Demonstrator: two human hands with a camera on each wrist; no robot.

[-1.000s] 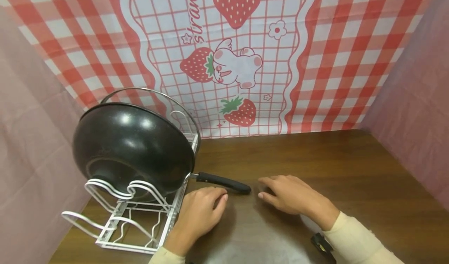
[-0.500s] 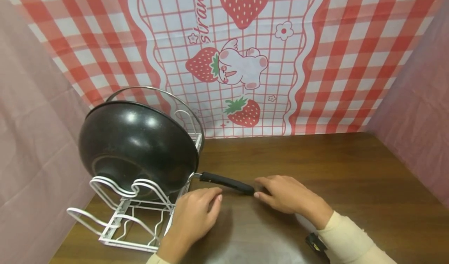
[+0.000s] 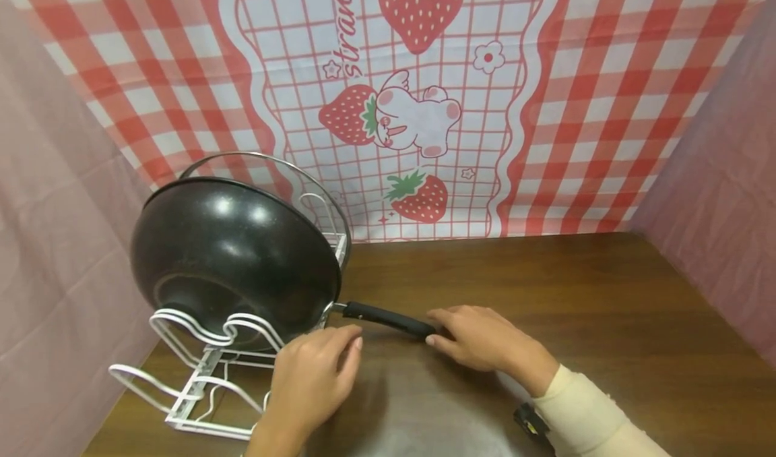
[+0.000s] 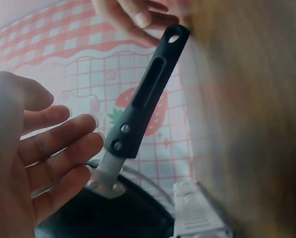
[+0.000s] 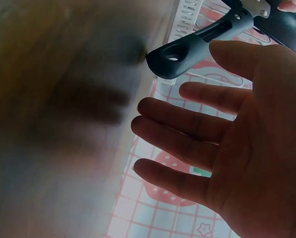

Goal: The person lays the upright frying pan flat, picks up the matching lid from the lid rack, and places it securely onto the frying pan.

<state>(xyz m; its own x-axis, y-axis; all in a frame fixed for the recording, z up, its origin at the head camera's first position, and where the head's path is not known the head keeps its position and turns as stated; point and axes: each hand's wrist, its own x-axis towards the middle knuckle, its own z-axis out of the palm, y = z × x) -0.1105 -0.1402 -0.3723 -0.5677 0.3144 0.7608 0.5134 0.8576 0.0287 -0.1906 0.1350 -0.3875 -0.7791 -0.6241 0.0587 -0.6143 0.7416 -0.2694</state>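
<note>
A black wok [image 3: 236,241] stands tilted on its side in a white wire rack [image 3: 209,429], its underside facing me. Its black handle [image 3: 388,319] points right over the table. My right hand [image 3: 485,339] is at the handle's tip; in the right wrist view its fingers [image 5: 183,121] are extended and apart, with the thumb beside the handle. Nearer the wok, just below the handle, my left hand [image 3: 315,369] covers the rack's right side. The left wrist view shows its relaxed, slightly bent fingers [image 4: 63,144] holding nothing.
Behind the wok, a round clear lid [image 3: 261,167] with a metal rim leans in the rack. The brown wooden table [image 3: 545,268] ends at a strawberry-print cloth [image 3: 388,194]. Pink cloth [image 3: 721,194] hangs at both sides. A small black device [image 3: 530,420] sits by my right wrist.
My right hand has moved left, from a gap off the handle's tip to right at it. My left hand has drawn left over the rack's side. The wok stays in the rack.
</note>
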